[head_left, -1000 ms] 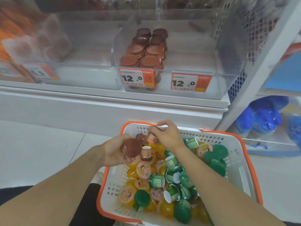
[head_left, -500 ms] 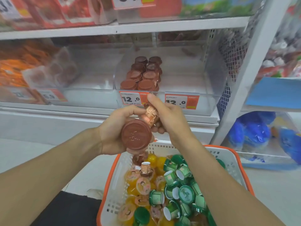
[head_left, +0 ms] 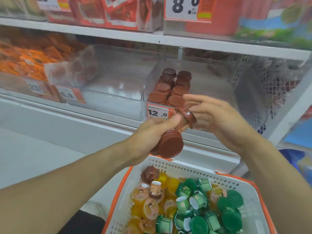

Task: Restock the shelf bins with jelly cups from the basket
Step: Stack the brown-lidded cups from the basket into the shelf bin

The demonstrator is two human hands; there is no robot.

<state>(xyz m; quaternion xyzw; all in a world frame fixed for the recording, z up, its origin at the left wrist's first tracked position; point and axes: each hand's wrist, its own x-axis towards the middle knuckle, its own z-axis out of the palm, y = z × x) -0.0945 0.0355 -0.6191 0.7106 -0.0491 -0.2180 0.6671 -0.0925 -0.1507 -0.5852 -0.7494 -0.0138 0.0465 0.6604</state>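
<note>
The brown jelly cups [head_left: 170,143] the person has picked up are held in the air in front of the shelf, above the far rim of the basket [head_left: 189,169]. The left hand [head_left: 148,132] has its fingers and thumb curled round them: one cup's brown lid faces the camera, and a second cup [head_left: 187,118] sticks out past the thumb, tilted, with its lid turned toward the right palm. The right hand [head_left: 214,120] is just beside that second cup, its fingers spread fairly wide and nearly straight; whether they touch the cup cannot be told.

Behind the hands, on the middle shelf, a clear bin [head_left: 211,85] holds two rows of brown jelly cups [head_left: 170,88] stacked along its left side, lids up. A price tag [head_left: 157,113] reading 12.0 is fixed to the bin's front edge at the left corner, partly hidden by the left hand.

The white basket with an orange rim sits low in front of the person. In it lie yellow jelly cups [head_left: 148,206] on the left, green-lidded cups [head_left: 231,218] on the right, and a brown cup [head_left: 149,173] at the far left corner.

Another clear bin [head_left: 109,88] stands to the left of the first on the same shelf, with orange packets [head_left: 25,63] further left. Red packets [head_left: 108,12] and an 8.0 price sign [head_left: 185,7] fill the shelf above.
</note>
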